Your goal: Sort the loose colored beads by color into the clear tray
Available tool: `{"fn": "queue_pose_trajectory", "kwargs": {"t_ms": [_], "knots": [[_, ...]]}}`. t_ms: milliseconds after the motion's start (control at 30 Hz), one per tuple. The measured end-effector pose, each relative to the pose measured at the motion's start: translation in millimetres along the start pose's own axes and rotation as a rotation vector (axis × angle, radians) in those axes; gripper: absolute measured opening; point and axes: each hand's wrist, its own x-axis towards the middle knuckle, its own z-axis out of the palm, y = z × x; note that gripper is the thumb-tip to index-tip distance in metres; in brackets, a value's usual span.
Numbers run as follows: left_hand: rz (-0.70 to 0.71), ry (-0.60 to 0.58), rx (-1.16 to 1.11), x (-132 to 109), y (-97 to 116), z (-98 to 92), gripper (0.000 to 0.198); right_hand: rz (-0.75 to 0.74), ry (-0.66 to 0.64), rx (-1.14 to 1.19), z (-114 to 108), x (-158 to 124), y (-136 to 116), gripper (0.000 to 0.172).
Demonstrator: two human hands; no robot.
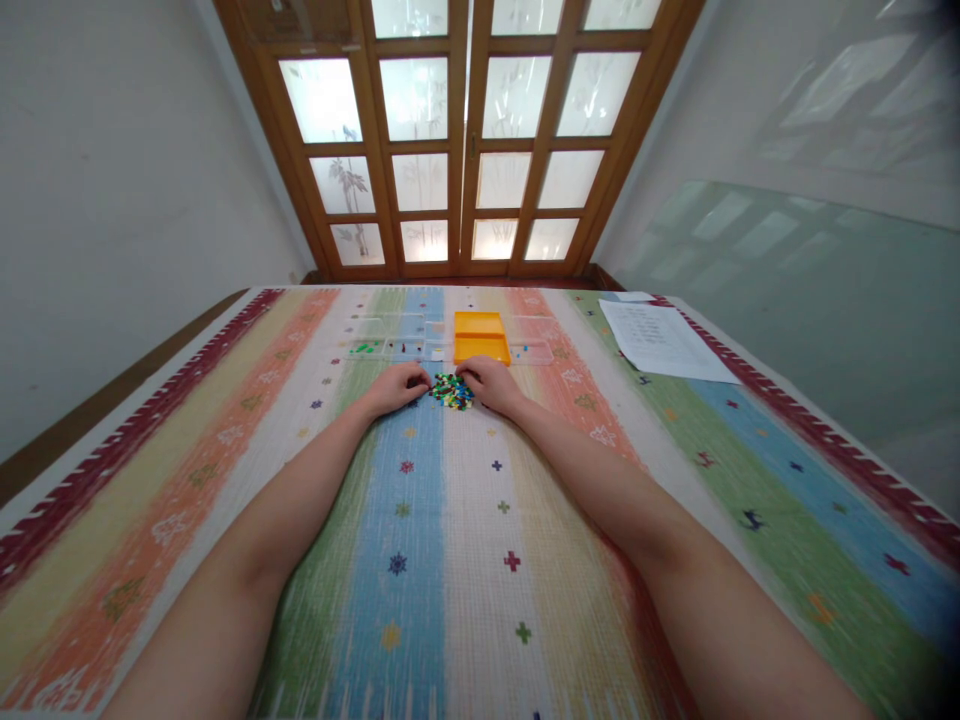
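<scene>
A small heap of tiny coloured pieces [451,391] lies on the striped cloth [450,540]. My left hand [397,386] rests on the cloth at the heap's left edge, fingers curled inward and touching it. My right hand [489,382] sits at the heap's right edge, fingers bent down onto the pieces. Whether either hand holds a piece is too small to make out. Just beyond the heap stands an orange tray [481,336] with clear compartment trays [390,348] beside it, some holding a few green and red bits.
A sheet of printed paper [664,341] lies at the far right of the cloth. A wooden door with frosted glass panes [457,140] stands behind. White walls close in on both sides.
</scene>
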Motion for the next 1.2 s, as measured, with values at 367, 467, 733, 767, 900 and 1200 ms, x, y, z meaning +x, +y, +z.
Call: {"fn": "queue_pose_trajectory", "kwargs": {"t_ms": [367,467,733,767,900,1200], "knots": [[-0.232,0.268,-0.337,4.0,-15.7,4.6,0.015,0.002,-0.003,0.005,-0.8,-0.2,-1.0,0.021],[-0.248,0.345,-0.347,6.8,-20.2,4.0,0.015,-0.001,-0.009,0.010,-0.2,-0.1,0.6,0.021],[-0.305,0.483,-0.344,9.4,-29.5,-1.4,0.015,-0.001,-0.007,0.014,-0.1,-0.3,0.1,0.021],[-0.306,0.498,-0.356,9.1,-29.6,-1.7,0.016,-0.003,-0.006,0.017,0.0,-0.2,0.1,0.021],[-0.299,0.548,-0.398,8.4,-31.2,-2.1,0.021,0.005,-0.008,0.020,0.7,-0.2,1.3,0.021],[-0.352,0.545,-0.405,10.1,-35.9,-0.6,0.040,-0.134,-0.058,-0.082,-4.6,-1.0,-19.3,0.021]]}}
